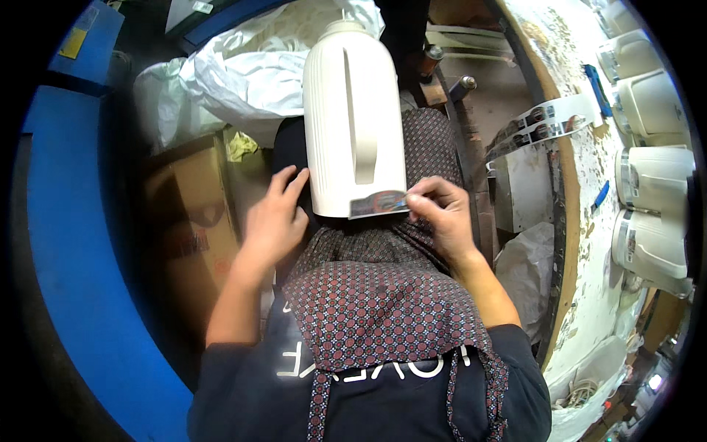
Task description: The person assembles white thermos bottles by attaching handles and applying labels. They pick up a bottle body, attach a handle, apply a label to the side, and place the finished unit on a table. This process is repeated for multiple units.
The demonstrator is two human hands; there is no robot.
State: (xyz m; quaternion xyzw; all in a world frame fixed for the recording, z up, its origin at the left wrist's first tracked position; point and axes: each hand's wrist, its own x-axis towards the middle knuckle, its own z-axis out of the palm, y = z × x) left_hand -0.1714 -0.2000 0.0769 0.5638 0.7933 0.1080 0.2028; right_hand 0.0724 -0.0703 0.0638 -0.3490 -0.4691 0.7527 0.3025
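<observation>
One cream, ribbed plastic jug with a long handle [353, 125] sits at twelve o'clock, the right hand [447, 214] pinching a dark, glossy label [375, 205] at its five o'clock, the left hand [276, 221], fingers apart, at seven.

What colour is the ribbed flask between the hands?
The flask is cream-white; it shows best in the head view.

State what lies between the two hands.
In the head view, the lower part of the cream jug and a dark label lie between the left hand and right hand, which pinches the label's right end.
</observation>
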